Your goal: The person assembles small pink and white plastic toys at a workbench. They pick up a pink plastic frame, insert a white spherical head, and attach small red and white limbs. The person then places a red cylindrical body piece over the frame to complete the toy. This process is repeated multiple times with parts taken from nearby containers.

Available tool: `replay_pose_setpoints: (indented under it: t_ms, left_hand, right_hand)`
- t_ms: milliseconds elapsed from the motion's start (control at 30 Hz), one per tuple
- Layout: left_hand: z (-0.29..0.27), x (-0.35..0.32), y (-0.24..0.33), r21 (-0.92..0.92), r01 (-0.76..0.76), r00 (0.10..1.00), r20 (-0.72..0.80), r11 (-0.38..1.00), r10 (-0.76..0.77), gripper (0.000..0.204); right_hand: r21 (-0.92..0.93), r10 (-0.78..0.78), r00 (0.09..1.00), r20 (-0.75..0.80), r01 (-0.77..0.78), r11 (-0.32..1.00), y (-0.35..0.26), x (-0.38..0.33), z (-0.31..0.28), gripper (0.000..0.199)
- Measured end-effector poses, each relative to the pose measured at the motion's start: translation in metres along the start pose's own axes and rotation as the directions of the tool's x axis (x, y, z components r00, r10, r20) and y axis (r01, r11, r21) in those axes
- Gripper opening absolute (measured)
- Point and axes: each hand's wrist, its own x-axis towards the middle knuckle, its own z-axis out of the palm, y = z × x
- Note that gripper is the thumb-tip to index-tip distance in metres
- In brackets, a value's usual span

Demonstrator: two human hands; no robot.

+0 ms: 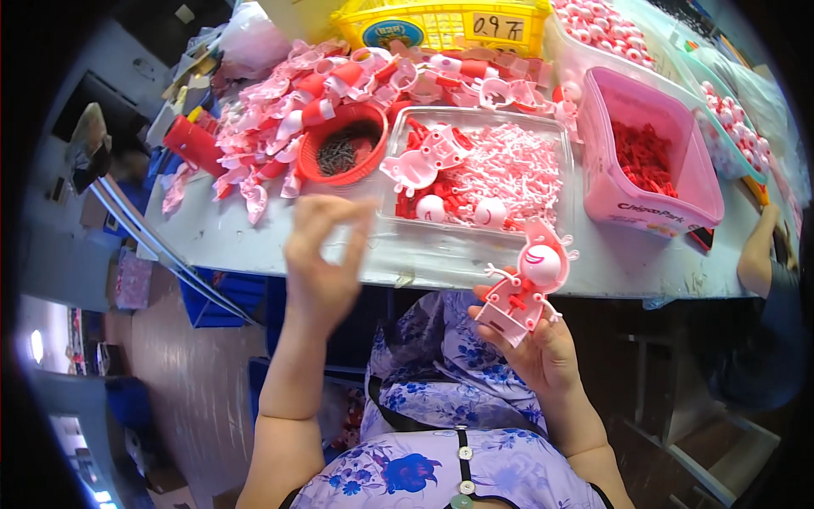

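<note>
My right hand (pixel 543 352) holds a pink plastic toy figure shell (pixel 514 307) just off the table's front edge. The shell's open inside faces up, showing a white ball (pixel 539 265) in the head, small pale arms and a red piece in the body. My left hand (pixel 326 254), blurred, is raised over the table edge with thumb and forefinger curled into a pinch. Whatever lies between its fingertips is too small to make out. Nearest to it is a red basket (pixel 307 161) of small dark pieces that look like screws (pixel 339 155).
A clear tray (pixel 398 222) holds red and pale pink small parts, two white balls and another shell (pixel 424 161). Pink shells (pixel 271 102) heap behind. A pink bin (pixel 606 195) of red parts and a yellow basket (pixel 441 25) stand beyond. Another person's arm (pixel 757 254) rests at right.
</note>
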Motion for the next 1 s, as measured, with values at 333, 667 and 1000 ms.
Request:
replay_pose_setpoints:
  t_ms: [333, 667, 1000]
  left_hand:
    - [-0.007, -0.002, -0.115, 0.412, 0.319, 0.947, -0.114, 0.854, -0.299, 0.038]
    - [-0.021, -0.004, -0.181, -0.005, 0.476, 0.848, -0.260, 0.879, -0.461, 0.026]
    - [-0.016, 0.009, -0.129, 0.307, 0.422, 0.907, -0.161, 0.853, -0.390, 0.033]
  right_hand:
    - [-0.008, -0.002, 1.000, -0.018, 0.002, 1.000, 0.002, 0.005, 0.009, 0.080]
    - [0.012, -0.003, 0.999, 0.052, 0.002, 1.000, 0.002, 0.002, 0.005, 0.067]
    - [0.055, 0.039, 0.998, 0.052, -0.041, 0.998, 0.001, 0.008, 0.004, 0.063]
